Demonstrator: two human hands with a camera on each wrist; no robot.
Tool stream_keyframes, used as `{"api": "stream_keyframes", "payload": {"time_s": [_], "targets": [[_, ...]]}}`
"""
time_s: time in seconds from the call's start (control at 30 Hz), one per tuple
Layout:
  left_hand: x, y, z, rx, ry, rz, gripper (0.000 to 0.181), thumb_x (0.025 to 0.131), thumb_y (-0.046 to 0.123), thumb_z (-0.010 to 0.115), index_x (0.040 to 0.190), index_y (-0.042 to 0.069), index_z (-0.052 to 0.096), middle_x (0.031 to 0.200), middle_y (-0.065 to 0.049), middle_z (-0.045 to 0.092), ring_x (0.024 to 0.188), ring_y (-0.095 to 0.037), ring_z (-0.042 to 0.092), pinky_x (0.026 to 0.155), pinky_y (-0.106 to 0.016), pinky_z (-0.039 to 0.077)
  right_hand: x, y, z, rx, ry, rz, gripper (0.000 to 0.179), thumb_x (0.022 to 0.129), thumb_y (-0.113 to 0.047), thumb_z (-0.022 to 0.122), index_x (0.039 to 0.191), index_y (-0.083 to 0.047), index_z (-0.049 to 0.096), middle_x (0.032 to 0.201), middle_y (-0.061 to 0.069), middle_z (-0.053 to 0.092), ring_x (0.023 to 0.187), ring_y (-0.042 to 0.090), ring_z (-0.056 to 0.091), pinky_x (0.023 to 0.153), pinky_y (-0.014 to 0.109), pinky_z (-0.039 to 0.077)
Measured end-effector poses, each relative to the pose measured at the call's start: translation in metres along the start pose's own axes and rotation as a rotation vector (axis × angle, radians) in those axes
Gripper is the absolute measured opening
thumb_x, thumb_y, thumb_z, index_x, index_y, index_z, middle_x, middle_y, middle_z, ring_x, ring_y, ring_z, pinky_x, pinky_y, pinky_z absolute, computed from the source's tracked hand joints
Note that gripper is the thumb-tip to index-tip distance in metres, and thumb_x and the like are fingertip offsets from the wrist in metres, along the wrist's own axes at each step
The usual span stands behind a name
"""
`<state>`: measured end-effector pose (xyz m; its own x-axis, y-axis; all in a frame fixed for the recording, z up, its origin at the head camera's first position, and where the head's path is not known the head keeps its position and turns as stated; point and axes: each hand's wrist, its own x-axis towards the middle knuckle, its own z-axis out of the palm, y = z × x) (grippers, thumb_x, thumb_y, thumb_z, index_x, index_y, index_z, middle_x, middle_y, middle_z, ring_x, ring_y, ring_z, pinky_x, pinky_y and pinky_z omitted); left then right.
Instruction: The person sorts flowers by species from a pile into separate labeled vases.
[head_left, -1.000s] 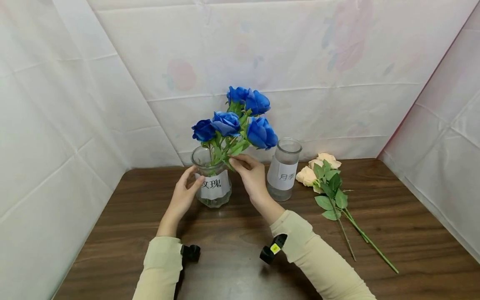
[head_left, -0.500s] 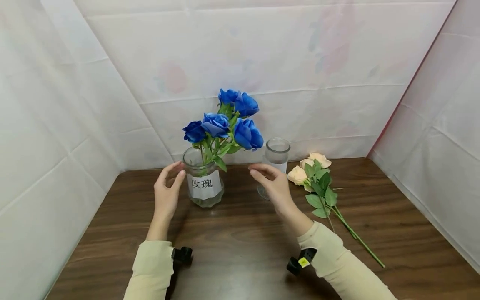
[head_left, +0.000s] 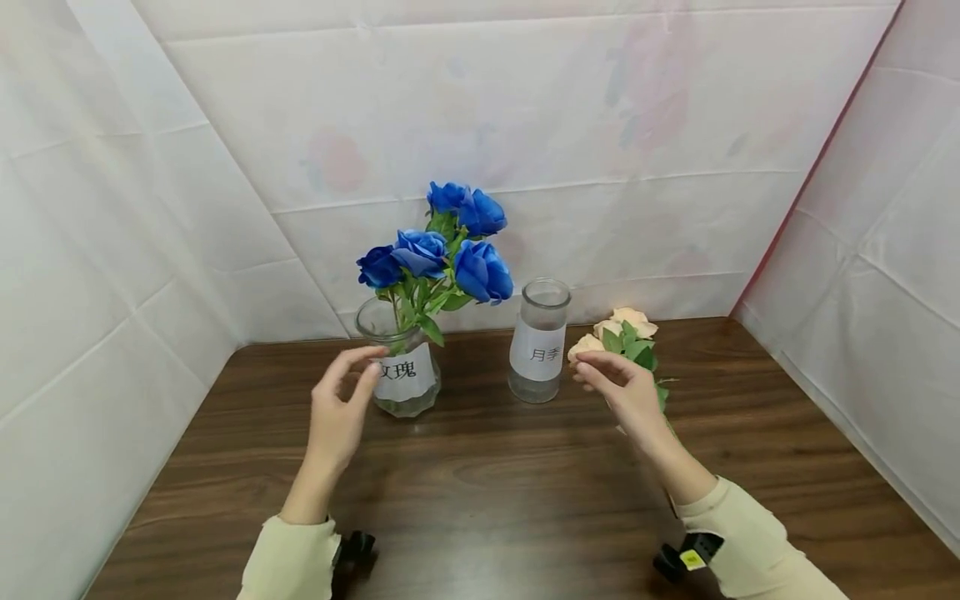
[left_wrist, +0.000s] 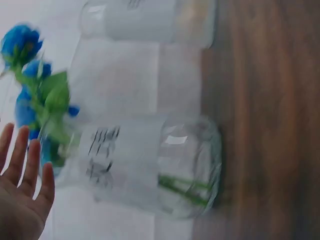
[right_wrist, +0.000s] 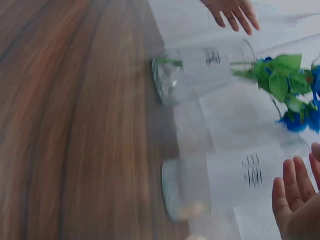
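Overall, cloth (head_left: 600,125): pale, faintly patterned, beyond the left hand (head_left: 341,412) and the right hand (head_left: 633,400).
Table (head_left: 465,500): dark wood, below both hands.
Blue flowers (head_left: 420,252): stems in the wide jar (head_left: 408,407), blooms farther away than the left hand.
Pale flowers (head_left: 633,319): lying on the table, partly hidden by the right hand.
Wide jar: upright, just beside the left hand's fingertips; contact unclear.
Narrow jar (head_left: 534,388): upright, between the hands, slightly beyond them.
Left hand: fingers and thumb parted wide.
Right hand: fingers slightly bent, narrow gap to the thumb; contact with the pale flowers unclear.
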<state>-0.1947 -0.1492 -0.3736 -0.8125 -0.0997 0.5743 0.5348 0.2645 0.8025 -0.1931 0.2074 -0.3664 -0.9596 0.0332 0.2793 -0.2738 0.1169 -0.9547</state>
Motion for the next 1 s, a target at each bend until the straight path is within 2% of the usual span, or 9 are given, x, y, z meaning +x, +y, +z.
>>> {"api": "stream_keyframes", "payload": {"time_s": [0.13,0.23,0.3,0.4,0.5,0.63,0.8,0.83,1.0], "targets": [[-0.007,-0.002,0.019,0.031,-0.195,-0.033,0.024,0.101,0.014,0.059,0.124,0.014,0.067,0.12,-0.002,0.065,0.103,-0.013,0.056,0.085,-0.03,0.048,-0.008,0.002,-0.027,-0.079,0.0,0.028,0.035,0.096,-0.018,0.069,0.119,0.007,0.065,0.099,0.002,0.074,0.088,0.014,0.071,0.076,0.024,0.057],[-0.007,-0.003,0.037,0.043,-0.326,-0.063,0.025,0.102,0.022,0.059,0.126,0.018,0.065,0.124,-0.001,0.063,0.108,-0.018,0.056,0.091,-0.045,0.048,-0.014,0.004,-0.046,-0.126,0.003,0.031,0.033,0.096,-0.019,0.068,0.119,0.005,0.066,0.099,0.003,0.074,0.088,0.014,0.071,0.075,0.023,0.057],[-0.004,-0.002,0.05,0.048,-0.394,-0.077,0.028,0.101,0.026,0.06,0.128,0.019,0.064,0.127,0.0,0.061,0.112,-0.021,0.056,0.094,-0.051,0.046,-0.018,0.006,-0.058,-0.162,0.008,0.031,0.032,0.096,-0.02,0.068,0.118,0.003,0.067,0.099,0.004,0.074,0.087,0.012,0.071,0.074,0.023,0.056],[0.003,-0.002,0.07,0.066,-0.469,-0.092,0.035,0.101,0.029,0.06,0.134,0.018,0.059,0.133,-0.001,0.058,0.119,-0.023,0.053,0.1,-0.053,0.044,-0.025,0.008,-0.074,-0.198,0.017,0.057,0.033,0.096,-0.023,0.068,0.118,0.0,0.068,0.1,0.001,0.073,0.087,0.011,0.07,0.073,0.022,0.056],[0.011,-0.003,0.089,0.115,-0.494,-0.119,0.043,0.101,0.031,0.06,0.141,0.018,0.053,0.14,-0.002,0.053,0.125,-0.022,0.05,0.103,-0.049,0.043,-0.032,0.01,-0.088,-0.204,0.024,0.108,0.036,0.096,-0.027,0.069,0.12,-0.001,0.067,0.101,0.0,0.073,0.09,0.014,0.069,0.073,0.023,0.056],[0.025,-0.004,0.108,0.12,-0.484,-0.178,0.054,0.1,0.031,0.061,0.148,0.014,0.044,0.146,-0.007,0.047,0.132,-0.024,0.044,0.106,-0.05,0.04,-0.037,0.012,-0.1,-0.224,0.029,0.147,0.034,0.095,-0.027,0.069,0.119,-0.004,0.068,0.101,-0.004,0.072,0.089,0.014,0.069,0.074,0.026,0.058],[0.042,-0.009,0.132,0.027,-0.49,-0.227,0.064,0.101,0.03,0.06,0.155,0.011,0.032,0.154,-0.012,0.035,0.141,-0.028,0.033,0.112,-0.052,0.033,-0.041,0.016,-0.115,-0.295,0.027,0.149,0.036,0.096,-0.025,0.068,0.122,0.0,0.066,0.1,-0.01,0.072,0.086,0.013,0.069,0.074,0.027,0.058],[0.046,-0.004,0.134,-0.001,-0.502,-0.238,0.064,0.101,0.028,0.059,0.155,0.011,0.029,0.156,-0.014,0.032,0.143,-0.029,0.031,0.113,-0.052,0.031,-0.041,0.017,-0.117,-0.32,0.023,0.153,0.038,0.097,-0.026,0.067,0.123,0.001,0.065,0.101,-0.01,0.072,0.085,0.012,0.069,0.074,0.026,0.057],[0.059,-0.007,0.153,-0.11,-0.521,-0.263,0.069,0.1,0.025,0.06,0.157,0.012,0.024,0.16,-0.011,0.025,0.147,-0.029,0.023,0.116,-0.054,0.025,-0.043,0.024,-0.125,-0.377,-0.004,0.176,0.041,0.098,-0.028,0.066,0.124,0.003,0.064,0.101,-0.011,0.071,0.084,0.01,0.067,0.072,0.025,0.056]]}}
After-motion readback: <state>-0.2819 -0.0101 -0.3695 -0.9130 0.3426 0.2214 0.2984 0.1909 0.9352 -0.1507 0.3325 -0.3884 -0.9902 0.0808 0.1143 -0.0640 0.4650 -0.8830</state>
